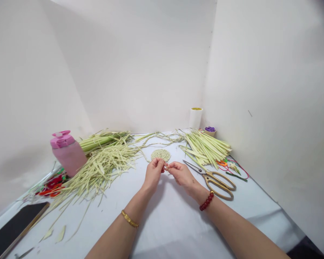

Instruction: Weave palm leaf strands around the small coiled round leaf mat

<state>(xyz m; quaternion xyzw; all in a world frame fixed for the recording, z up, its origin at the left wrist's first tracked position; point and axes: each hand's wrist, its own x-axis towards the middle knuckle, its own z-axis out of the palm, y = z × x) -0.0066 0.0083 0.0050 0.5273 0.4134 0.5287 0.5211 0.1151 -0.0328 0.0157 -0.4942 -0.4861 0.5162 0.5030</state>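
My left hand [154, 172] and my right hand [182, 174] meet at the middle of the table, thumbs and fingers pinched together. Between the fingertips is a tiny bit of something too small to name. Just beyond them lies a flat round coil of braided pale-green straw [161, 155], its near edge partly behind my left fingers. From its left side a long straw braid [153, 144] runs off and loops towards the back. To the right of my right hand rest large scissors with gold handles [218, 184], their blades slightly apart.
Loose straw strips [108, 162] spread over the left side, beside a pink bottle [68, 153]. Cut stalks [207, 147] lie at the back right, near a white cylinder [196, 118] and a small cup of purple bits [210, 131]. A black flat object [16, 225] sits front left.
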